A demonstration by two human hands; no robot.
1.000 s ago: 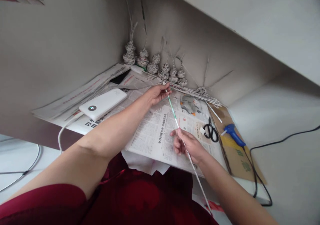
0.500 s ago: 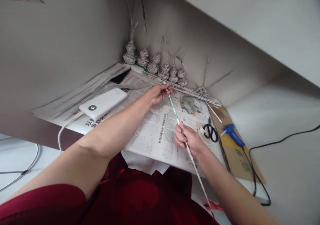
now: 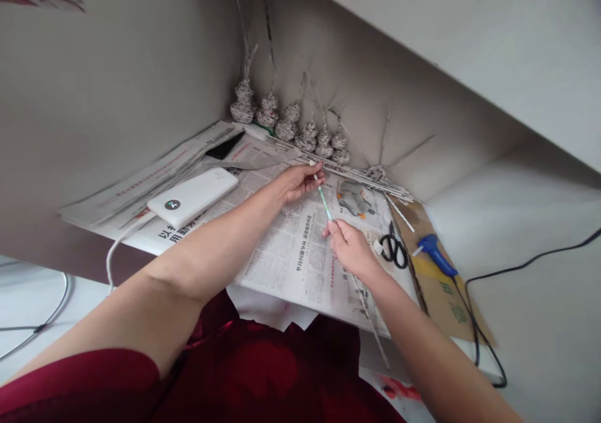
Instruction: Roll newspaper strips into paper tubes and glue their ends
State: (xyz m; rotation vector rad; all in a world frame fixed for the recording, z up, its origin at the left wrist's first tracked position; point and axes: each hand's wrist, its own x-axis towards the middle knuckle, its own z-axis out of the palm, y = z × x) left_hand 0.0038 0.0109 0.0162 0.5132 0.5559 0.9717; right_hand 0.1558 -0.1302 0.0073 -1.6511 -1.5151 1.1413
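Note:
A thin rolled paper tube [image 3: 324,203], white with a green stretch, runs between my two hands above newspaper sheets [image 3: 277,257]. My left hand [image 3: 303,182] pinches it near its upper end. Closer to me, my right hand [image 3: 350,244] has its fingers closed round the lower part. The tube's tail comes out below the right hand and slopes down past the table edge. Beyond my left hand lies a bundle of paper tubes [image 3: 364,178]. Black-handled scissors [image 3: 394,251] rest just right of my right hand.
Several woven paper gourds [image 3: 307,136] stand along the back wall, beside a small round woven start [image 3: 375,172] with upright spokes. A white power bank [image 3: 192,196] with a cable lies left. A blue glue gun [image 3: 436,254] sits on cardboard [image 3: 457,313] at right.
My right hand has slid slightly up the tube toward my left hand and turned, so less green shows between them. The tube's tail has drawn up. My left hand stays nearly in place.

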